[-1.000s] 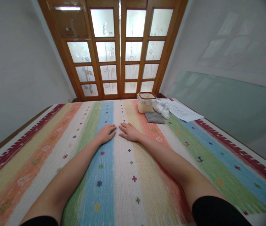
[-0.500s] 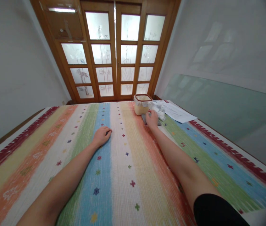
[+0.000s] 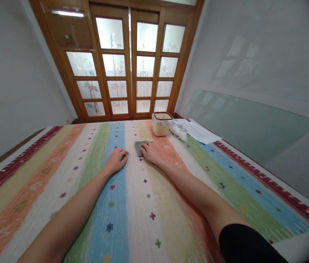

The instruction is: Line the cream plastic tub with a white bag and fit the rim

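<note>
My right hand (image 3: pixel 149 152) lies over a small grey folded cloth (image 3: pixel 139 149) near the middle of the table, its fingers bent on the cloth's right part. The cloth's left part shows flat on the white stripe of the tablecloth (image 3: pixel 138 204). To the left, my left hand (image 3: pixel 116 160) rests on the blue stripe with its fingers curled in and the thumb close to the forefinger. A dark spot shows between them, and what it holds, if anything, is hidden. The two hands are apart.
A cream bin with a brown rim (image 3: pixel 160 128) and a bag liner stands at the table's far edge. Beside it lie crumpled white plastic (image 3: pixel 179 130) and printed paper sheets (image 3: pixel 204 133). A glass panel (image 3: pixel 247 124) leans on the right wall; wooden doors (image 3: pixel 129 73) stand beyond.
My right hand has moved left and nearer with the grey cloth, from beside the bin to the middle stripe. My left hand has stayed in place. The view has shifted slightly.
</note>
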Demonstrator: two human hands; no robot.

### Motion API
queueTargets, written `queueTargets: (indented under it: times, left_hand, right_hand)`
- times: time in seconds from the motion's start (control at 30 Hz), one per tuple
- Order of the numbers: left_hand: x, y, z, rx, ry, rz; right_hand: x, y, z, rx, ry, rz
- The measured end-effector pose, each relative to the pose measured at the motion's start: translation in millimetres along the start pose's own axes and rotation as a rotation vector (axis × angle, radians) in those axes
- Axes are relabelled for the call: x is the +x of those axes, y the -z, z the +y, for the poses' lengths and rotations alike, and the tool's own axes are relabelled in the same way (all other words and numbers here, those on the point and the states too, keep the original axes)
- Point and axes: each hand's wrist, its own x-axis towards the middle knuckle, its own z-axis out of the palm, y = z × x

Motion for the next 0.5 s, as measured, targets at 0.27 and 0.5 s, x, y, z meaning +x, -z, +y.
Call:
queueTargets:
  times: [0.27,0.5]
  left_hand:
    - [0,-6.8,5,-0.03,-0.071,0.079]
    - [5,-3.8,-26,0.117,0.194,0.08]
  right_hand:
    - [8,-27,-40,0.597,0.163,0.191]
    - [63,59,38,0.293,-0.085,0.672]
